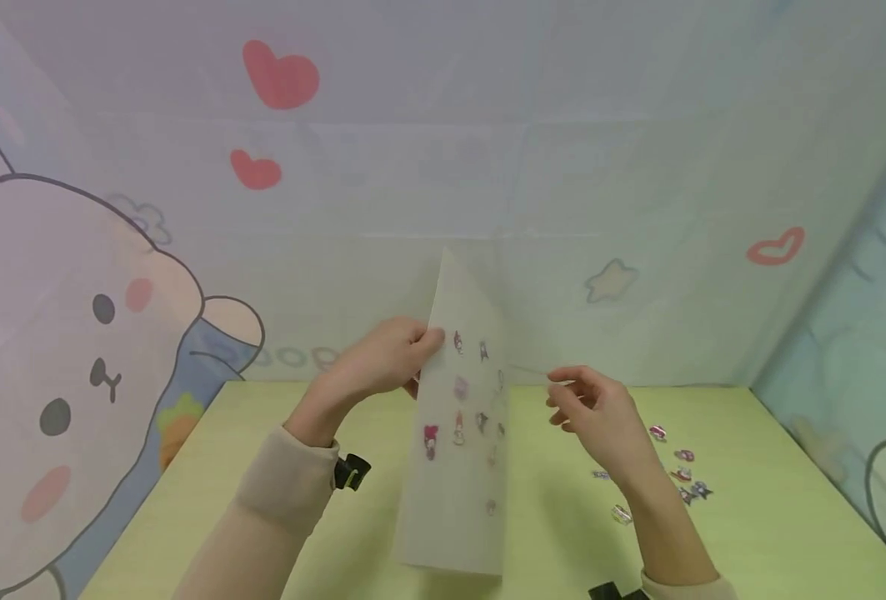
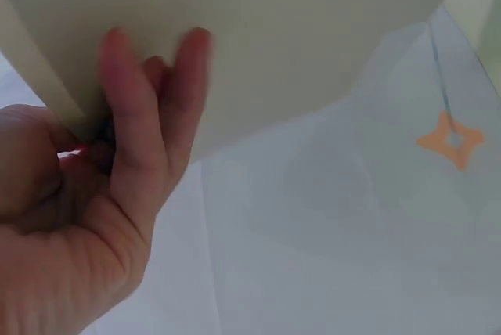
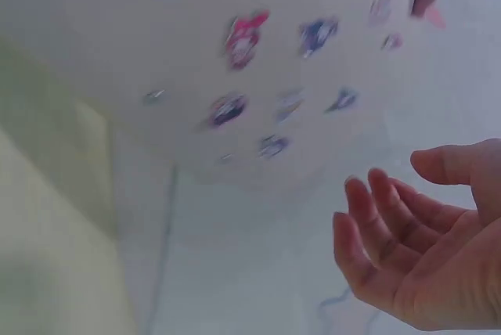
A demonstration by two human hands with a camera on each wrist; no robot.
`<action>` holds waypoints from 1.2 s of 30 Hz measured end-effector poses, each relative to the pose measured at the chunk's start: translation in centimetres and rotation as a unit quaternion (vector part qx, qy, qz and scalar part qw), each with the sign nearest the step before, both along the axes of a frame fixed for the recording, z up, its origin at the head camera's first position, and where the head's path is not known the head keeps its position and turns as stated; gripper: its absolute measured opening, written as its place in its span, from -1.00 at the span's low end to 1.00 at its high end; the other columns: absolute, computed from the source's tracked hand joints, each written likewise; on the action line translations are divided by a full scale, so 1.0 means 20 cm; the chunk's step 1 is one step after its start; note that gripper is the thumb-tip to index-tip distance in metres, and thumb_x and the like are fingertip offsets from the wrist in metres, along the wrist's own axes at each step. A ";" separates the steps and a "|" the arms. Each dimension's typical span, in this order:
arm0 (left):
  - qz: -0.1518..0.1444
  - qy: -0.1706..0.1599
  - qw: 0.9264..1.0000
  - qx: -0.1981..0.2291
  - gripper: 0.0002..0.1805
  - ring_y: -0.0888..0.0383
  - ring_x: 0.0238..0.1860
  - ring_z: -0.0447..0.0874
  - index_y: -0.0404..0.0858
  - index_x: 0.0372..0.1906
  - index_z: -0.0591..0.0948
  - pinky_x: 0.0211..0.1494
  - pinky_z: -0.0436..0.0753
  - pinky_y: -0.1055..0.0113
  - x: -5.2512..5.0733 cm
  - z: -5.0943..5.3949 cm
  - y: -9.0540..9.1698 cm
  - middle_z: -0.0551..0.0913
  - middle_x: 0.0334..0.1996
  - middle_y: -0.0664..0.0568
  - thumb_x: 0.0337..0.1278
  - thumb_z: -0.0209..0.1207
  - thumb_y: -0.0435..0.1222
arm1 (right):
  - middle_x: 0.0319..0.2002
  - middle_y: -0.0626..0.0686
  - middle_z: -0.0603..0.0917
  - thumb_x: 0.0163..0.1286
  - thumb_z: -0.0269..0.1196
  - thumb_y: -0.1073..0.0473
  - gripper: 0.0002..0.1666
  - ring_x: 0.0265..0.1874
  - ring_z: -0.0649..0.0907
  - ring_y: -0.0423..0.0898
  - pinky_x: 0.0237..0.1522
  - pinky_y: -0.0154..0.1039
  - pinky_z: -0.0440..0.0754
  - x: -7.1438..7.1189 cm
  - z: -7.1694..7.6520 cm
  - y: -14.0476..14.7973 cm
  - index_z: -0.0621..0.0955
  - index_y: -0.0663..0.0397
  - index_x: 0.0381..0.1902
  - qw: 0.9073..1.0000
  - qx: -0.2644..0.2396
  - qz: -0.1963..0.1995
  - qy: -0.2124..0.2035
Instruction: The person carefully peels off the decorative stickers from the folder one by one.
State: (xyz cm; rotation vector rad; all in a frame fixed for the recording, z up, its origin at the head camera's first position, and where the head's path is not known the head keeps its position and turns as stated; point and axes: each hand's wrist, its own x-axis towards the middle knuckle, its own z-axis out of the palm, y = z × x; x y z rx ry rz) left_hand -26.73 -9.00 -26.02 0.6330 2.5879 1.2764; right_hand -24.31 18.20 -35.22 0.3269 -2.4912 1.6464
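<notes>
My left hand (image 1: 390, 358) pinches the left edge of a large white sheet (image 1: 450, 517), thumb on the front face and the other fingers behind it. The sheet stands raised and tilted over the table. Small cartoon stickers (image 1: 431, 442) are scattered on its front face; the right wrist view shows more of these stickers (image 3: 245, 39) up close. From behind, in the left wrist view, the sheet's back (image 2: 274, 45) looks plain. To the right of the sheet and apart from it, my right hand (image 1: 593, 408) is in the air with loosely bent fingers, holding nothing visible.
Several loose stickers (image 1: 684, 456) lie on the yellow-green table (image 1: 262, 500) to the right, partly beneath the right forearm. A printed cloth backdrop (image 1: 412, 167) hangs behind the table's far edge and along its sides.
</notes>
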 end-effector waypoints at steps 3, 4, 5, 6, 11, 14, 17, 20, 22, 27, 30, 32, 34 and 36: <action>0.017 0.003 0.999 0.028 -0.57 0.08 -0.32 0.73 -0.27 -0.10 0.66 -0.22 0.64 0.20 0.01 -0.03 -0.07 0.74 -0.32 0.01 0.56 -0.18 -0.12 | -0.02 0.17 0.56 0.51 0.12 0.03 -0.57 -0.10 0.63 0.06 -0.05 -0.06 0.62 -0.07 -0.08 0.04 0.48 0.17 0.19 0.998 -0.029 0.007 -0.048; 0.022 0.005 0.999 0.038 -0.57 0.08 -0.31 0.74 -0.27 -0.10 0.66 -0.20 0.64 0.21 0.01 -0.04 -0.09 0.74 -0.31 0.01 0.56 -0.17 -0.12 | 0.04 0.19 0.54 0.52 0.11 0.03 -0.55 -0.04 0.60 0.09 -0.03 -0.03 0.61 -0.09 -0.11 0.05 0.46 0.19 0.21 0.997 -0.042 0.012 -0.066; 0.024 0.008 0.998 0.050 -0.57 0.08 -0.30 0.74 -0.28 -0.10 0.65 -0.19 0.64 0.20 0.01 -0.05 -0.11 0.74 -0.30 -0.01 0.56 -0.17 -0.12 | 0.10 0.21 0.51 0.52 0.10 0.03 -0.52 0.02 0.57 0.12 -0.01 -0.01 0.60 -0.11 -0.15 0.05 0.43 0.21 0.24 0.995 -0.056 0.018 -0.083; 0.023 0.007 0.997 0.067 -0.57 0.06 -0.28 0.74 -0.30 -0.10 0.65 -0.18 0.64 0.19 0.01 -0.06 -0.13 0.74 -0.28 -0.03 0.56 -0.16 -0.12 | 0.16 0.23 0.47 0.53 0.09 0.02 -0.48 0.08 0.54 0.15 0.00 -0.01 0.60 -0.12 -0.18 0.05 0.39 0.23 0.27 0.992 -0.070 0.026 -0.100; -0.012 -0.010 0.989 0.149 -0.57 -0.03 -0.18 0.74 -0.34 0.06 0.60 -0.08 0.65 0.12 0.02 -0.12 -0.22 0.72 -0.14 -0.11 0.57 -0.17 -0.14 | 0.24 0.24 0.44 0.55 0.03 -0.10 -0.36 0.14 0.51 0.16 -0.02 -0.02 0.61 -0.18 -0.33 0.05 0.31 0.23 0.37 0.970 -0.141 0.079 -0.181; -0.020 -0.020 0.984 0.173 -0.56 -0.07 -0.15 0.73 -0.33 0.13 0.57 -0.05 0.64 0.11 0.03 -0.16 -0.26 0.71 -0.10 -0.14 0.58 -0.18 -0.12 | 0.14 0.24 0.51 0.53 0.05 -0.14 -0.32 0.02 0.58 0.12 -0.08 -0.02 0.63 -0.18 -0.37 0.06 0.34 0.25 0.35 0.960 -0.169 0.109 -0.197; -0.011 -0.033 0.979 0.200 -0.53 -0.09 -0.12 0.73 -0.35 0.17 0.55 -0.03 0.64 0.10 0.02 -0.22 -0.29 0.69 -0.06 -0.17 0.58 -0.20 -0.10 | 0.02 0.24 0.56 0.50 0.10 -0.12 -0.32 -0.11 0.63 0.12 -0.15 -0.02 0.66 -0.18 -0.36 0.07 0.36 0.28 0.32 0.958 -0.170 0.128 -0.191; 0.024 -0.038 0.974 0.222 -0.50 -0.08 -0.10 0.72 -0.37 0.16 0.55 -0.01 0.64 0.10 0.00 -0.31 -0.32 0.69 -0.05 -0.18 0.56 -0.17 -0.07 | -0.05 0.23 0.58 0.46 0.18 -0.08 -0.33 -0.19 0.65 0.12 -0.18 0.01 0.66 -0.17 -0.34 0.09 0.38 0.29 0.29 0.960 -0.160 0.132 -0.190; 0.064 -0.028 0.973 0.222 -0.50 -0.06 -0.12 0.73 -0.38 0.11 0.57 -0.04 0.65 0.13 -0.01 -0.38 -0.33 0.70 -0.07 -0.16 0.54 -0.14 -0.05 | -0.09 0.23 0.60 0.44 0.21 -0.06 -0.32 -0.21 0.66 0.13 -0.17 0.04 0.66 -0.16 -0.33 0.10 0.38 0.33 0.28 0.959 -0.158 0.135 -0.193; 0.164 -0.010 0.961 0.225 -0.58 -0.03 -0.30 0.75 -0.40 0.01 0.56 -0.22 0.68 0.16 -0.06 -0.61 -0.32 0.72 -0.24 -0.17 0.50 -0.02 -0.09 | -0.12 0.20 0.62 0.42 0.24 -0.01 -0.34 -0.24 0.67 0.11 -0.22 -0.01 0.68 -0.14 -0.35 0.14 0.37 0.40 0.21 0.958 -0.145 0.133 -0.207; 0.196 -0.017 0.953 0.230 -0.62 -0.03 -0.36 0.74 -0.43 0.06 0.52 -0.27 0.68 0.17 -0.07 -0.74 -0.30 0.72 -0.29 -0.19 0.48 0.02 -0.17 | -0.14 0.19 0.64 0.43 0.23 0.00 -0.40 -0.27 0.69 0.08 -0.27 -0.05 0.68 -0.14 -0.38 0.16 0.40 0.40 0.16 0.959 -0.130 0.129 -0.217; 0.203 -0.026 0.953 0.225 -0.63 -0.03 -0.35 0.74 -0.44 0.13 0.50 -0.25 0.68 0.16 -0.07 -0.81 -0.29 0.72 -0.27 -0.20 0.47 0.04 -0.22 | -0.17 0.18 0.65 0.43 0.23 0.01 -0.44 -0.30 0.69 0.06 -0.31 -0.07 0.68 -0.15 -0.40 0.18 0.42 0.39 0.12 0.958 -0.121 0.125 -0.226; 0.200 -0.034 0.955 0.215 -0.60 -0.03 -0.32 0.74 -0.44 0.21 0.45 -0.23 0.68 0.16 -0.07 -0.85 -0.28 0.71 -0.22 -0.20 0.45 0.05 -0.26 | -0.19 0.18 0.65 0.44 0.22 0.02 -0.47 -0.33 0.70 0.04 -0.34 -0.10 0.67 -0.15 -0.44 0.19 0.44 0.38 0.09 0.958 -0.112 0.122 -0.234; 0.188 -0.043 0.959 0.208 -0.55 -0.02 -0.29 0.73 -0.44 0.29 0.38 -0.20 0.68 0.15 -0.07 -0.89 -0.28 0.69 -0.16 -0.21 0.43 0.06 -0.30 | -0.20 0.17 0.65 0.43 0.23 0.03 -0.49 -0.37 0.69 0.01 -0.37 -0.12 0.67 -0.16 -0.47 0.20 0.46 0.37 0.07 0.957 -0.105 0.116 -0.243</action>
